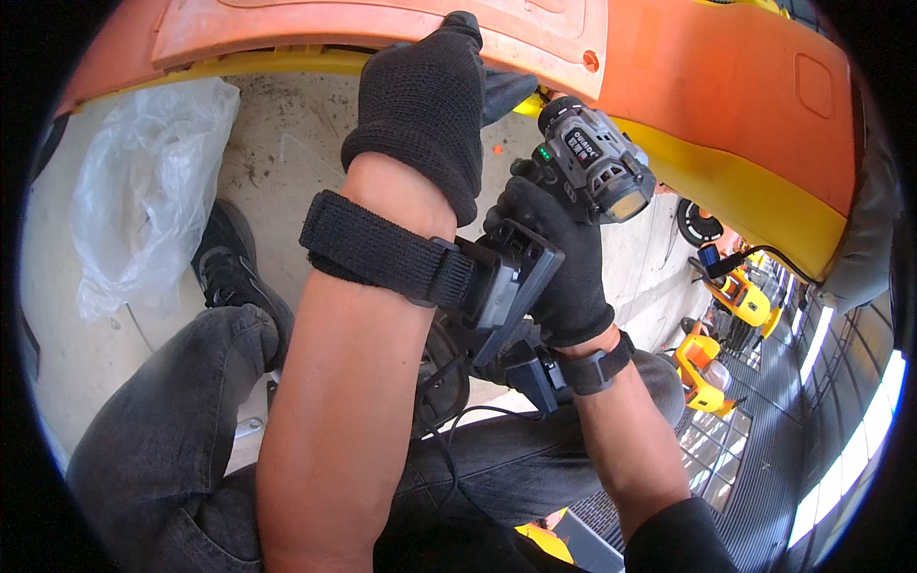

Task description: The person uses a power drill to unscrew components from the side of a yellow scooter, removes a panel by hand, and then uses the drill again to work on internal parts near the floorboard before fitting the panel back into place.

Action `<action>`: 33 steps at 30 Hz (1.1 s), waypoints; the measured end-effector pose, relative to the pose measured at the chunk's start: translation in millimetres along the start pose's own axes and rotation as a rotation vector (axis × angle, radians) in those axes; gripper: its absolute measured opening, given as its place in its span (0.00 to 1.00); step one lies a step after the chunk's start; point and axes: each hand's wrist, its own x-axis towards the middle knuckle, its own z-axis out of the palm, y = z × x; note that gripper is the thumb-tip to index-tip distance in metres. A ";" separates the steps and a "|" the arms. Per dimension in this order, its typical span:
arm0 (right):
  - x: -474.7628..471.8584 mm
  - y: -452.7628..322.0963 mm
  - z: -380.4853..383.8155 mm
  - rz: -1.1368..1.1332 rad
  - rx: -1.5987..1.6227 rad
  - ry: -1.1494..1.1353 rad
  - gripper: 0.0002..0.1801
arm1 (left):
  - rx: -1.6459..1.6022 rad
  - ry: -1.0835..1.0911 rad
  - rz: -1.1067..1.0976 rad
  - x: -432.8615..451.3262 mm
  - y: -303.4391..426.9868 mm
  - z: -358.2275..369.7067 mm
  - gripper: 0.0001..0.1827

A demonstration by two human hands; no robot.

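Observation:
My left hand (423, 122), in a black knit glove, grips the lower edge of an orange plastic panel (401, 20). One digit lies over the panel's face; the other fingers are hidden behind the hand and the edge. My right hand (566, 251), gloved in black too, holds a grey and black cordless drill (591, 157) by its handle. The drill's front end points up and away, close under the panel's right corner, and small green lights glow on its side. What its tip touches is hidden. A round hole (590, 60) shows near that corner of the panel.
A clear plastic bag (143, 193) lies on the concrete floor (286, 143) at left, beside my black shoe (229, 251). Black cables (448, 458) hang from the wrist-strapped devices across my lap. Orange and yellow bodywork (723, 100) curves along the right; yellow machines (749, 297) stand farther off.

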 end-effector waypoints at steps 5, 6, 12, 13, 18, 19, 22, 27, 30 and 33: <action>1.9 2.4 2.4 0.119 0.175 0.058 0.18 | -0.164 -0.014 -0.039 -0.4 -0.7 -1.6 0.17; 1.6 2.6 1.3 0.083 0.121 0.040 0.18 | -0.196 -0.016 -0.050 -0.5 -1.5 -1.4 0.17; 3.2 5.5 1.2 0.002 -0.024 0.017 0.17 | -0.367 -0.034 -0.114 -1.2 -1.6 -4.5 0.18; 3.3 5.1 -0.6 -0.013 -0.092 -0.001 0.17 | -0.395 -0.035 -0.128 -0.9 -1.8 -5.1 0.19; 2.8 4.5 -4.7 0.018 -0.217 -0.045 0.17 | -0.576 -0.056 -0.224 -2.4 1.8 -9.7 0.20; 2.6 4.6 -5.8 0.038 -0.202 -0.032 0.17 | -0.651 -0.065 -0.265 -2.2 4.9 -12.5 0.21; 2.7 10.6 -6.2 0.042 -0.176 0.002 0.14 | -1.004 -0.092 -0.462 -0.6 11.6 -17.6 0.22; 5.0 8.7 -2.8 -0.019 -0.147 0.024 0.08 | -1.688 -0.016 -0.709 4.8 24.0 -19.8 0.23; 5.4 2.7 -2.7 0.103 -0.084 0.047 0.08 | -1.623 0.022 -0.647 1.6 37.8 -30.3 0.22; 3.5 6.0 -7.2 0.094 -0.174 -0.004 0.14 | -1.622 -0.013 -0.585 0.7 30.2 -25.3 0.22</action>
